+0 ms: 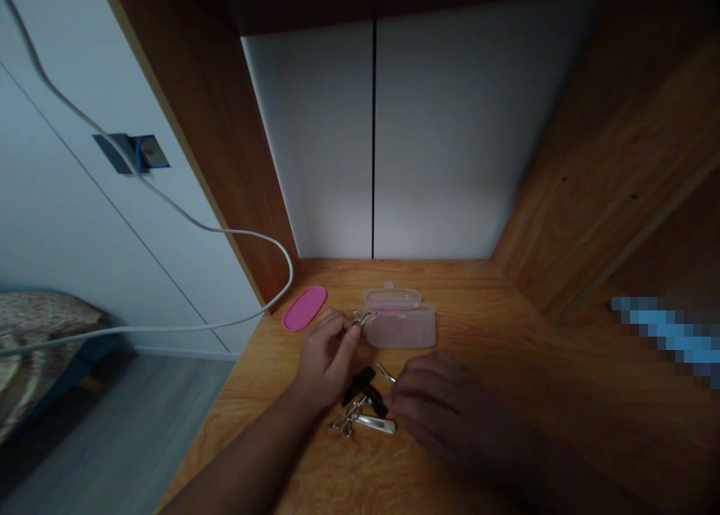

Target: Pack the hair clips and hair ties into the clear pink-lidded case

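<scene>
My left hand [326,357] is closed in a pinch on small shiny metal clips [367,319], held by the near left edge of a clear plastic box [400,330]. My right hand [433,395] has its fingers together around one end of a slim silver hair clip [385,372]. Between my hands lies a small pile on the wood: black clips [364,387], a flat silver hair clip [376,423] and several wire-like metal clips [347,419]. The box has its lid [392,297] swung back behind it.
A pink oval piece [304,308] lies left of the box on the wooden surface [270,410]. A white cable [247,232] loops over the left edge. Wooden side panels [247,140] and a white back panel [326,140] enclose the space. A wall socket [151,152] is at left.
</scene>
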Demonstrator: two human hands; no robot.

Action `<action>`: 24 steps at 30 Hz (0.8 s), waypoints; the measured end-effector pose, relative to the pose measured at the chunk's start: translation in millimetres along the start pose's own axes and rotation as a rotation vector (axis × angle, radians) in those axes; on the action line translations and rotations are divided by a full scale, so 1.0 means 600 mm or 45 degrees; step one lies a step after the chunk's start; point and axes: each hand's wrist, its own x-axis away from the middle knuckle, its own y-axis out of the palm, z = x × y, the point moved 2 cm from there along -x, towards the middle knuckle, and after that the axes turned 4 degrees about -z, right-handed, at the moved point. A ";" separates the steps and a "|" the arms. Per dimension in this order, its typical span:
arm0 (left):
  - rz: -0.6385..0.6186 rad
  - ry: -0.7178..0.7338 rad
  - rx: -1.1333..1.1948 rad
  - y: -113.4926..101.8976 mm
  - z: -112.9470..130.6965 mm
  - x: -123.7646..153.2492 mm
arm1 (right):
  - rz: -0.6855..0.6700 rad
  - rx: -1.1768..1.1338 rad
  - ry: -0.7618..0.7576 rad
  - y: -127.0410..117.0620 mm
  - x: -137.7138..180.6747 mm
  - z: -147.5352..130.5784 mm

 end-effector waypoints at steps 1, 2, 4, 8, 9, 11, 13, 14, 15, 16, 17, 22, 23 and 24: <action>0.036 -0.041 0.015 -0.001 -0.005 0.000 | -0.129 -0.022 -0.029 0.005 -0.003 -0.007; 0.066 -0.076 0.023 -0.002 -0.009 0.000 | -0.261 -0.049 -0.039 0.009 -0.005 -0.012; 0.110 -0.121 0.028 -0.002 -0.013 -0.001 | -0.463 -0.114 -0.025 0.017 -0.007 -0.019; 0.133 -0.129 0.014 -0.002 -0.011 -0.002 | -0.632 -0.233 0.031 0.018 -0.009 -0.021; 0.132 -0.123 0.005 -0.002 -0.010 -0.002 | -0.658 -0.249 0.034 0.017 -0.010 -0.021; 0.124 -0.113 -0.014 -0.002 -0.008 -0.001 | -0.691 -0.264 0.028 0.015 -0.013 -0.021; 0.118 -0.110 -0.025 -0.001 -0.008 0.000 | -0.678 -0.264 0.014 0.015 -0.014 -0.023; 0.115 -0.112 -0.029 -0.001 -0.008 0.001 | -0.647 -0.260 0.001 0.016 -0.013 -0.025; 0.114 -0.116 -0.032 0.000 -0.008 0.001 | -0.606 -0.251 -0.013 0.018 -0.013 -0.026; 0.113 -0.119 -0.036 0.000 -0.008 0.001 | -0.560 -0.242 -0.025 0.021 -0.012 -0.028; 0.114 -0.122 -0.041 0.000 -0.009 0.001 | -0.493 -0.240 -0.035 0.022 -0.011 -0.029; 0.092 -0.134 -0.022 0.003 -0.010 -0.001 | -0.280 -0.326 0.113 0.016 -0.003 -0.019; 0.069 -0.137 -0.001 0.005 -0.010 -0.002 | -0.204 -0.311 0.084 0.012 0.000 -0.015; 0.048 -0.138 0.025 0.006 -0.010 -0.001 | -0.117 -0.290 0.131 0.009 0.004 -0.007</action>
